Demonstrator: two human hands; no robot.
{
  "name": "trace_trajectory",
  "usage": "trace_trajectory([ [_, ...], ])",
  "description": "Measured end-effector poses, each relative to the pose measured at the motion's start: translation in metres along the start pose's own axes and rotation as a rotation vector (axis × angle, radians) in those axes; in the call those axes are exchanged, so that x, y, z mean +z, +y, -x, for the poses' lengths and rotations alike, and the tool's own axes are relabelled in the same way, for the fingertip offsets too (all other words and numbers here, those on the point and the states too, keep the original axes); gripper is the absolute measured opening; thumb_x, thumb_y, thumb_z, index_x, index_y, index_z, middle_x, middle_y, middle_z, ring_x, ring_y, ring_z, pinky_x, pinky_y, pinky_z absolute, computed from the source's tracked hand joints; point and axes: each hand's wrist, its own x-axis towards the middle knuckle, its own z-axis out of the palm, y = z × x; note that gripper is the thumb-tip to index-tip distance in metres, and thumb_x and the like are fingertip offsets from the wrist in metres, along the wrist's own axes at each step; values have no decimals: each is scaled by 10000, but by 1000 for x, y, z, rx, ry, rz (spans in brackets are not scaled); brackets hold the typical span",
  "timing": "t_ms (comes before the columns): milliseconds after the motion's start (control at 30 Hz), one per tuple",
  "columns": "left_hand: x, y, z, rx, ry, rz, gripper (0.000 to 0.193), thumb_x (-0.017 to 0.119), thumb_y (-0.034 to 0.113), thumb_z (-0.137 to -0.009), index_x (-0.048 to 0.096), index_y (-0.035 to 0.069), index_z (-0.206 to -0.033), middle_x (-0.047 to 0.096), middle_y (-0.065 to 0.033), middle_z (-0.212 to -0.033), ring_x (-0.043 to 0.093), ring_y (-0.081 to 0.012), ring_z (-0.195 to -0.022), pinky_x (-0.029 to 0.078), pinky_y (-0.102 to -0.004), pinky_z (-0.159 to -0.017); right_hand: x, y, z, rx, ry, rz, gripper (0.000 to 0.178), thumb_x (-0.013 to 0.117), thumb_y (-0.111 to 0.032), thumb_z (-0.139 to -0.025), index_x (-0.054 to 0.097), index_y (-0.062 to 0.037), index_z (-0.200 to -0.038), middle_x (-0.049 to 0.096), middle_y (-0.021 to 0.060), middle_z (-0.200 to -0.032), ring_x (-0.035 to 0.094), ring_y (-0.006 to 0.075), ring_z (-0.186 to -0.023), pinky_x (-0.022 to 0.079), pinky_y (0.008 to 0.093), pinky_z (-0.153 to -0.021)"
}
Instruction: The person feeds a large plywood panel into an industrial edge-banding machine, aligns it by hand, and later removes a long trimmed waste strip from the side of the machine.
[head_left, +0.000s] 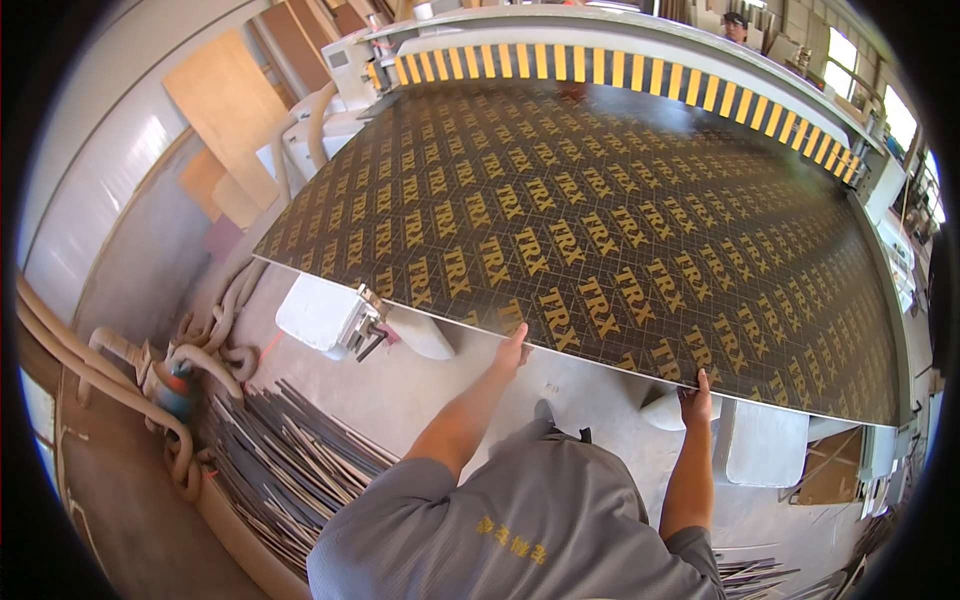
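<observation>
A large board (560, 230) covered in dark film with a repeated yellow print lies across a machine, its pale near edge toward me. My left hand (512, 350) grips that edge near its middle, thumb on top and the other fingers hidden below. Farther right along the same edge, my right hand (696, 402) holds on likewise, thumb over the top and fingers bent beneath. The board's far side reaches the machine's beam (620, 70), which carries yellow and black stripes.
White machine supports (322, 315) jut out under the near edge, with another (765, 442) at right. Long thin offcut strips (290, 470) are heaped on the floor at left, beside beige hoses (185, 400). Wooden sheets (225, 110) lean at the wall. A person (735, 28) is beyond the beam.
</observation>
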Motion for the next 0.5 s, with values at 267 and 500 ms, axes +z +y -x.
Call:
trace_trajectory([
  [267,-6,-7,-24,22,-43,-59,634,696,633,-925,709,-1,-924,654,-58,-784,573,-167,-632,443,-325,-560,-15,12,-20,52,67,-4,497,739,-447,-941,611,-175,-1336,699,-7,-1258,619,197,-1168,446,456,-1030],
  [500,-13,-17,-24,-90,-50,-139,829,634,672,-940,626,-53,-1342,667,-133,-1217,619,-234,-1022,493,-369,-869,-27,16,-22,49,121,137,524,728,-440,-950,580,-179,-1380,671,-14,-1300,613,208,-1183,458,437,-1033],
])
